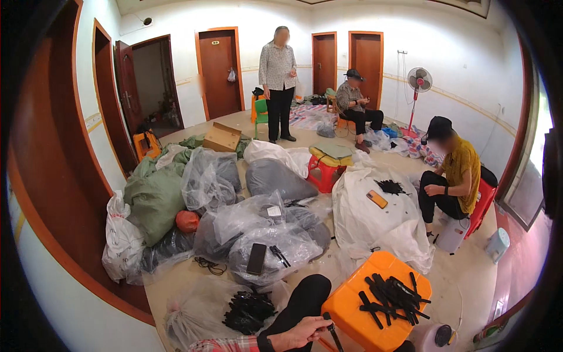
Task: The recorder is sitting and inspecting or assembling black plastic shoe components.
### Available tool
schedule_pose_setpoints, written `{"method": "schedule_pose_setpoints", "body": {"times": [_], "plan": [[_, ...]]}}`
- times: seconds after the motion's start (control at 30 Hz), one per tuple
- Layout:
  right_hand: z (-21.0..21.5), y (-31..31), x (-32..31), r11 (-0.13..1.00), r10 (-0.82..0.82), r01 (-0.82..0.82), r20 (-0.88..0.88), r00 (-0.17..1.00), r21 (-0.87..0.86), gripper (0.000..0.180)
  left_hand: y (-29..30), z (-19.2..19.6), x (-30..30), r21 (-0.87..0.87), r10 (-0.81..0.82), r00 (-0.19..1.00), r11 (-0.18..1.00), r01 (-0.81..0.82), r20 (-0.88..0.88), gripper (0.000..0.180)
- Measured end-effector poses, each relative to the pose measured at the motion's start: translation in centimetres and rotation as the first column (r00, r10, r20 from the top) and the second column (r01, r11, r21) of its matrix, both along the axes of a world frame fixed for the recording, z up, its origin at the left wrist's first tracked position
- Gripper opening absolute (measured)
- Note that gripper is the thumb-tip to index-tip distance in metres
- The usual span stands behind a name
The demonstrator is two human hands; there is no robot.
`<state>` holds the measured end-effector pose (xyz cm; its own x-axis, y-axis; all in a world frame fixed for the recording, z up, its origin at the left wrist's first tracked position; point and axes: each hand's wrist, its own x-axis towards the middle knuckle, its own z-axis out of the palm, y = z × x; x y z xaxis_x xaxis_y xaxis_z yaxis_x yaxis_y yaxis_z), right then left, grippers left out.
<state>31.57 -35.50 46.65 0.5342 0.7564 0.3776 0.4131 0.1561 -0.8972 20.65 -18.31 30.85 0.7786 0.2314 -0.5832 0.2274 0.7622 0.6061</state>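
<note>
Black and slender, a stick-shaped piece [334, 334] is clamped between the thumb and fingers of the left hand [301, 333], beside a rounded orange plastic stool [345, 300] heaped with similar thin black sticks [392, 297], while the right hand's state cannot be told.

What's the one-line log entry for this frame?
left hand: gripping black stick | right hand: not in view | orange stool: loose pile of black sticks on top
</note>
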Motion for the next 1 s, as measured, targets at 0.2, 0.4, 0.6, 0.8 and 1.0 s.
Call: {"method": "schedule_pose_setpoints", "body": {"times": [0.2,0.4,0.6,0.8,1.0], "plan": [[-0.2,1.8,0.3,0.993,-0.087,0.084,0.039,0.995,0.082,0.069,-0.7,1.0,-0.6,-0.010,-0.041,0.998,0.999,0.042,0.044,0.013],[0.8,0.8,2.2,0.912,-0.402,0.387,0.104,0.910,0.136,0.083,-1.0,-0.1,0.5,-0.092,-0.060,0.995,0.994,0.066,0.074,0.009],[0.7,-5.7,7.0,0.567,-0.781,0.805,0.424,0.459,0.173,0.143,0.9,0.7,-0.9,-0.064,-0.015,0.999,0.998,0.018,0.042,0.011],[0.4,-7.4,8.3,0.435,-0.777,0.865,0.590,0.221,0.249,0.134,0.0,1.4,0.5,-0.116,-0.066,0.995,0.990,0.075,0.080,0.016],[0.1,-7.0,8.6,0.447,-0.819,0.856,0.503,0.276,0.258,0.138,0.2,1.0,-0.9,-0.091,-0.024,0.998,0.995,0.030,0.057,0.019]]}}
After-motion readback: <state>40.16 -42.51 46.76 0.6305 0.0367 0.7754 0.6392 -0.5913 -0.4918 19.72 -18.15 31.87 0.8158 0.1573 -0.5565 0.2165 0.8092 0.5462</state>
